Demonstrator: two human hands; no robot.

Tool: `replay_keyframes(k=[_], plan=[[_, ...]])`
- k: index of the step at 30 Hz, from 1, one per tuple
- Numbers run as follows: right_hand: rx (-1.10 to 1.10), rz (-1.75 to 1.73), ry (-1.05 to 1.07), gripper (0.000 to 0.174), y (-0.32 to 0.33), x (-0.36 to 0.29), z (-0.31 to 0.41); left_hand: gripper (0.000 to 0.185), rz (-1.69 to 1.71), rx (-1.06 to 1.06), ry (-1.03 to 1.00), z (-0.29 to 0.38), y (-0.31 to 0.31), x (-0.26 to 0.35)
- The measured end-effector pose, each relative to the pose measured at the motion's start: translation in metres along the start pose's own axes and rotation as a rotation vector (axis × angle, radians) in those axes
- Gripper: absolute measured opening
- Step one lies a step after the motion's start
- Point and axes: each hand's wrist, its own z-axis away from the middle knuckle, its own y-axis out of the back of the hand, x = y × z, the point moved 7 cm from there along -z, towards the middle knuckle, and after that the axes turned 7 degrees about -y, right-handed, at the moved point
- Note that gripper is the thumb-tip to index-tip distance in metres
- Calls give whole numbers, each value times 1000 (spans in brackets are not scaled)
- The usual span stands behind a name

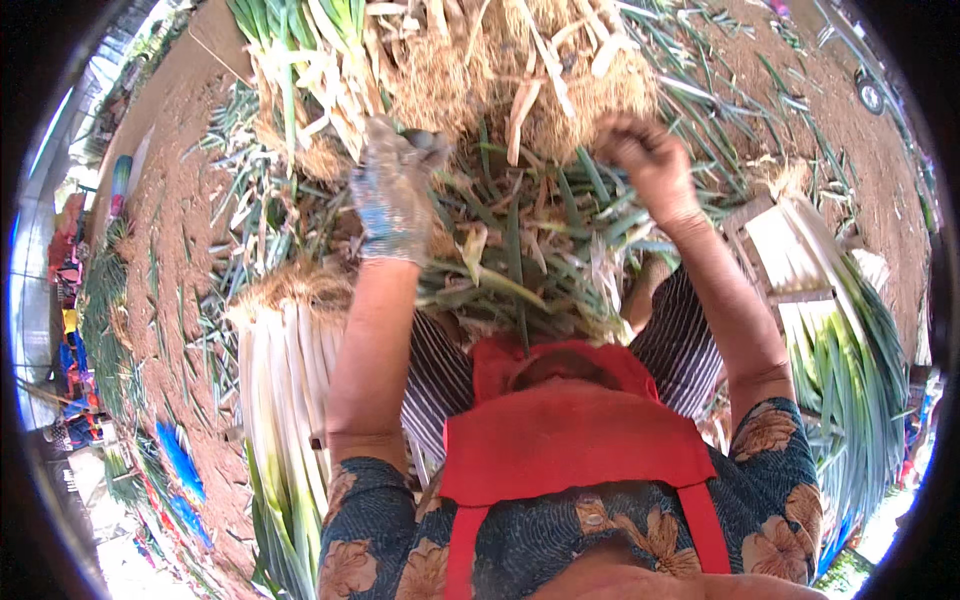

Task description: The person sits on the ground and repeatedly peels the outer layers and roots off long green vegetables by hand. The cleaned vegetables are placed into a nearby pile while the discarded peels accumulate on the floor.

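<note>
My left hand [394,184], in a soiled grey and blue work glove, is beside a stack of leeks or large green onions [330,82] with pale stalks. Motion blur hides whether its fingers hold anything. Bare and dirty, my right hand [646,154] has curled fingers at the edge of a heap of tangled tan roots [600,105]. Whether it grips some of them, I cannot tell. Between and below my hands lies a pile of cut green leaves and peeled skins [525,232].
Trimmed stalks [289,360] lie to my left, roots away from me. More stalks [832,315] rest on a wooden frame [802,297] at my right. A red apron [577,442] covers my lap. Leaf scraps litter the brown ground [180,300]; a wheel [870,96] stands far right.
</note>
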Motion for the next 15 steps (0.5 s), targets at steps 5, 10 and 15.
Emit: replay_keyframes(k=[5,10,15], plan=[[-303,312,-41,17,-59,56,-34,48,33,152,93,-28,9,-57],[-264,452,96,16,-118,28,-112,38,66,200,130,-37,17,-65],[-174,593,-175,60,-168,0,-204,11,69,196,-84,-44,32,-25]])
